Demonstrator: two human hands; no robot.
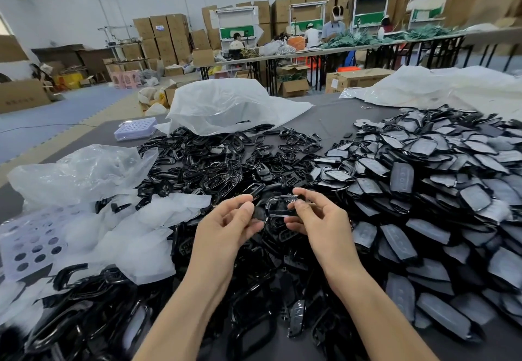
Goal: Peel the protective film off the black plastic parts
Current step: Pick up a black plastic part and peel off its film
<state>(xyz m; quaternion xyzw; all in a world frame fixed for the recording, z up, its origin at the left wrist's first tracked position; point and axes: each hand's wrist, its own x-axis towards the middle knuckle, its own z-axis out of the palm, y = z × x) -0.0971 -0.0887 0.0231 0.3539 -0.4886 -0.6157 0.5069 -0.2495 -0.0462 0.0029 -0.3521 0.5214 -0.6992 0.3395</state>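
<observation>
Far left, crumpled clear plastic bags (84, 174) and a perforated tray (28, 242) are seen on the table. Centre-left, the left hand (226, 225) is curled, thumb and forefinger pinched on the left edge of a black frame part (279, 205), which is held above the heap of bare black frames (211, 162). The part's right edge is pinched by the right hand (319, 219), other fingers loosely curled. Film on the held part cannot be confirmed; only a clear sheen is noted. Step judged: film edge being sought. Next, a film corner is probably to be lifted by a nail and pulled away. Far right, film-covered parts (423, 191) are piled, not yet peeled.
</observation>
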